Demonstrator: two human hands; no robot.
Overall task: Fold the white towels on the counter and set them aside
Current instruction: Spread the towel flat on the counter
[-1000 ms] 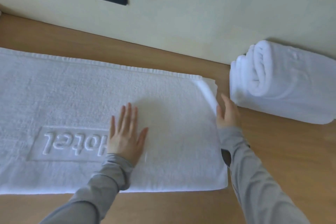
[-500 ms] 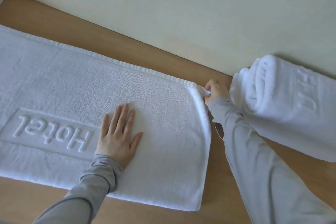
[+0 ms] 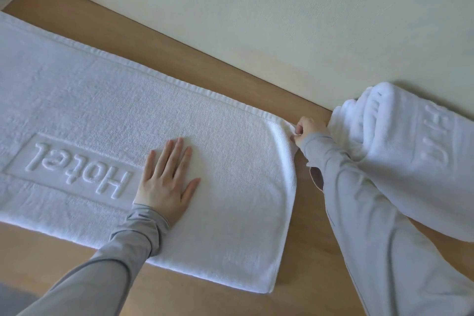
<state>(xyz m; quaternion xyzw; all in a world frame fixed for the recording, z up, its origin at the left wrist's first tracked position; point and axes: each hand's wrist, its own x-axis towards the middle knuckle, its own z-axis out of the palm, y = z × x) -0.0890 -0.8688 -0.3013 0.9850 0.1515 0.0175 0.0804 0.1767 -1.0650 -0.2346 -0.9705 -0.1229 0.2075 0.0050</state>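
Two hands work one flat towel (image 3: 84,100) spread on the wooden counter (image 3: 218,300): the left hand (image 3: 166,182) lies open, palm down, fingers spread, pressing beside the raised "Hotel" lettering (image 3: 82,169), while the right hand (image 3: 309,128) pinches the towel's far right corner between closed fingers. Just right of that hand sits a rolled towel (image 3: 415,156) against the wall (image 3: 307,20).
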